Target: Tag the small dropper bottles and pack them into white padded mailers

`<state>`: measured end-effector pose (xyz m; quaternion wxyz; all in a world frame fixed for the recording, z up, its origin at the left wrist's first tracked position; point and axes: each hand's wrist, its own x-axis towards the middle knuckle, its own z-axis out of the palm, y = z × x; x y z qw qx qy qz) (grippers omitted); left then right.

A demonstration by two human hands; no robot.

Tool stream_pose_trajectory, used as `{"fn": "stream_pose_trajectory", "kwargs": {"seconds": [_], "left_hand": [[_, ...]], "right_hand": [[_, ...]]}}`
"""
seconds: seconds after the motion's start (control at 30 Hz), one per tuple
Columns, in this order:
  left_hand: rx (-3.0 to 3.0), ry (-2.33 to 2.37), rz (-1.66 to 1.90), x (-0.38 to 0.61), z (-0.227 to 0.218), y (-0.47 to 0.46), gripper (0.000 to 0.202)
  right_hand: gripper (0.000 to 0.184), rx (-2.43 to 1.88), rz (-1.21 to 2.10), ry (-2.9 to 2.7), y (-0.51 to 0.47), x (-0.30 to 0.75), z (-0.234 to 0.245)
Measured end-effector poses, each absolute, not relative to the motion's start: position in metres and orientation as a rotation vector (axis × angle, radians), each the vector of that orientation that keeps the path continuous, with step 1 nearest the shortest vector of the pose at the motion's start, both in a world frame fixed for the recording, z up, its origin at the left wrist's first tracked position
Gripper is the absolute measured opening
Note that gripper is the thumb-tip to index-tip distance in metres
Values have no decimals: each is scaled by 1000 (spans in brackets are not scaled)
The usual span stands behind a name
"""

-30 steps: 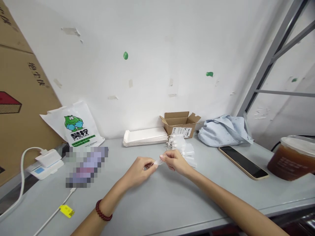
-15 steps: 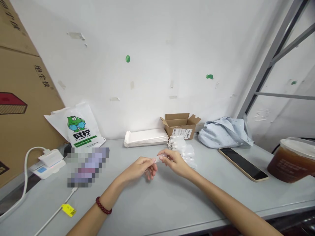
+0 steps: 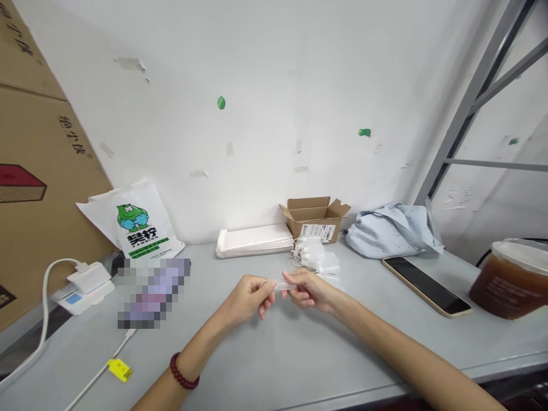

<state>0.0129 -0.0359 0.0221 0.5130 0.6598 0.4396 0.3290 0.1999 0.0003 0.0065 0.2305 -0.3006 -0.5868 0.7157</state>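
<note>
My left hand (image 3: 247,297) and my right hand (image 3: 309,289) meet over the grey table (image 3: 278,354), both pinching a small clear plastic piece (image 3: 281,284) stretched between their fingertips. Just behind my right hand lies a pile of small clear bags with white parts and strings (image 3: 315,258). A red bead bracelet (image 3: 183,372) circles my left wrist.
Against the wall stand a stack of flat white sleeves (image 3: 254,240), an open cardboard box (image 3: 315,218) and a light blue cloth (image 3: 391,229). A phone (image 3: 426,285) and a lidded brown drink tub (image 3: 511,278) lie right. A white printed bag (image 3: 137,222), charger (image 3: 83,282) and cable sit left.
Both hands have dropped slightly toward the table and stayed pinched together on the clear piece. The view has shifted a little.
</note>
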Motion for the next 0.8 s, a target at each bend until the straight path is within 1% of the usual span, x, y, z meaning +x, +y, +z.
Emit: {"fn": "stream_pose_trajectory", "kwargs": {"seconds": [0.07,0.17,0.2,0.27,0.4,0.63,0.8], "left_hand": [[1573,1085,813,13,23,-34,43],[1555,1122,820,10,20,-28,41],[1560,1120,812,8,18,-26,42],[1570,1083,797,6,15,-23,44],[1524,1072,813,2,15,-21,46],[1503,1167,905,-4,30,-24,34],[1511,1158,934,-4,31,-24,32]], "right_hand": [[46,-839,1764,-1719,-2,200,11],[37,-860,1161,-1963,-8,195,16],[34,-853,1010,-2023,-10,193,17],[31,-835,829,-2105,-12,190,17],[32,-903,700,-2076,-7,190,10],[33,-1028,744,-1951,3,199,9],[34,-1040,723,-1903,2,199,12]]}}
